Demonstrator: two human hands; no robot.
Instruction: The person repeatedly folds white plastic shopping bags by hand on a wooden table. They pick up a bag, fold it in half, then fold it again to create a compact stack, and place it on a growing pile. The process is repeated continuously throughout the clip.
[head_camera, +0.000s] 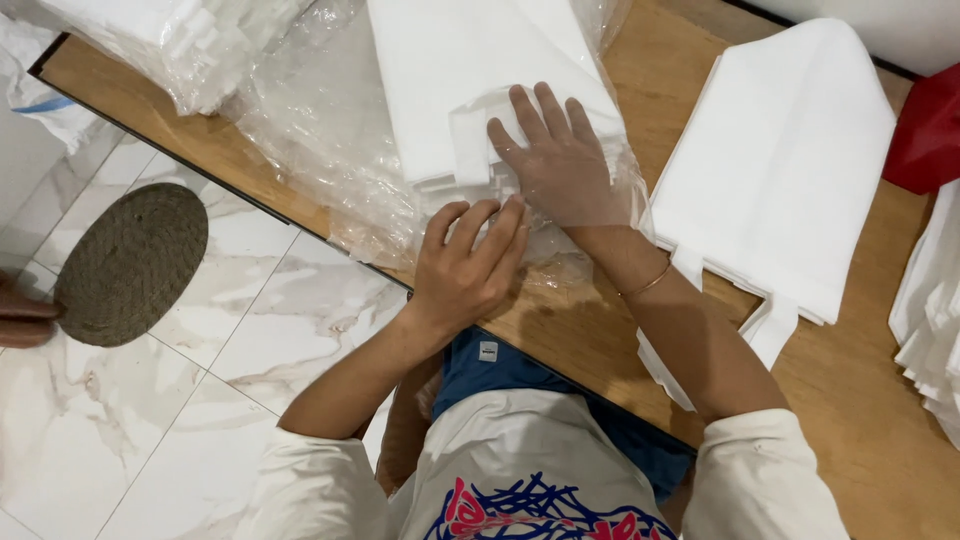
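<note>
Far left: a round woven mat (130, 265) is lying on the marble floor (250, 340), well apart from the work.
Upper left: a second wrapped bundle of white cloth (170, 35) is resting at the corner of the wooden table (860, 400).
Clear plastic wrap (320, 130): it is spreading crumpled across the table edge, lying around and under the stack being handled.
Left hand (465, 265): it is curling over the near edge of the wrap, fingers bent and pressed together, pinching the film just below the stack; whether any fabric is caught in the pinch, I cannot tell.
Stack of white bags (450, 80): it is sitting inside the opened wrap at the table's upper middle, its folded handle ends pointing toward the person.
Right hand (560, 160): it is lying flat with fingers spread apart, reaching inside the film and pressing down on the stack's near corner, gripping nothing.
Step in hand: judging by the pose, the person is freeing the stack from its wrap, one hand pulling film and the other steadying fabric.
Next move calls for: probably holding the stack firm while the film is being peeled back, so the layers are not sliding out of line.
Right: a finished pile of white bags (780, 170) is lying bare on the table, with a red item (925, 130) and more white cloth (930, 340) beyond it.
</note>
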